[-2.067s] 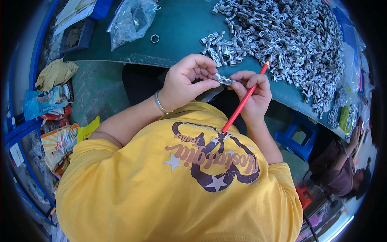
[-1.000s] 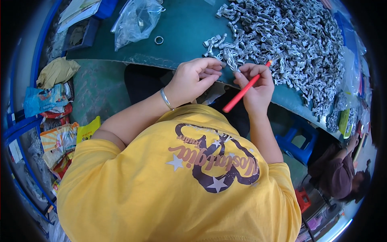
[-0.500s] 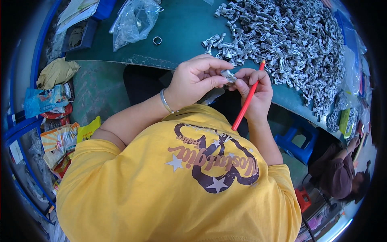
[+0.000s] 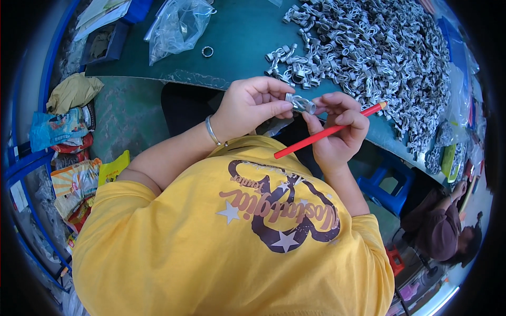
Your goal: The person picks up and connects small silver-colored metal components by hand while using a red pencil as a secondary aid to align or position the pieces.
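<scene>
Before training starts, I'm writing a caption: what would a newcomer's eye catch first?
First comes the huge heap of silvery looped metal fittings covering the right of the green tabletop. Next, a slim red pencil slants across the right hand, and the left hand holds one similar silvery fitting.

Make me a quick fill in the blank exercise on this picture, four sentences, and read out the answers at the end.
1. The pencil in the person's right hand is ____.
2. A silver bangle circles the person's ____ wrist.
3. The left hand holds a looped piece made of ____.
4. The heap of similar pieces lies to the ____ of the clear plastic bag.

Missing words: red; left; metal; right.
</scene>
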A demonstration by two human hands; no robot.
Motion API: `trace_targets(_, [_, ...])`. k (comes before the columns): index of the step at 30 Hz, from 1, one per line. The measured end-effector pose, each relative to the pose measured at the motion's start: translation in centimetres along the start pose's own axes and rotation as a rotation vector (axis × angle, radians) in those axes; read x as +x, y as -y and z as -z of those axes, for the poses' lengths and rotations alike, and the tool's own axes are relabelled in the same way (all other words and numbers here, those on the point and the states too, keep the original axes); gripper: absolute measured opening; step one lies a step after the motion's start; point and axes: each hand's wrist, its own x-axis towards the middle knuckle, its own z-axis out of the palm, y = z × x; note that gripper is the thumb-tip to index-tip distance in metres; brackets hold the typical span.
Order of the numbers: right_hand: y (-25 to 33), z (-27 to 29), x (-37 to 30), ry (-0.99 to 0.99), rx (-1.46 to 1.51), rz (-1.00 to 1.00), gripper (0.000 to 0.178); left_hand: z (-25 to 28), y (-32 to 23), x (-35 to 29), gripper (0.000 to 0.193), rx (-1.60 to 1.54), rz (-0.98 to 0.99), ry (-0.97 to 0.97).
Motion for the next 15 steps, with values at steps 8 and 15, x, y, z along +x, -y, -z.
trace_targets(8, [0.0, 0.2, -0.2, 0.111, -0.046, -0.026, 0.038, 1.8, 0.8, -1.5, 0.022, 0.031, 0.248, -0.029])
trace_targets(15, [-2.1, -0.3, 0.2, 0.175, -0.562, 0.063, 0.029, 2.8, 3.6, -2.6, 0.026, 0.362, 0.211, 0.006])
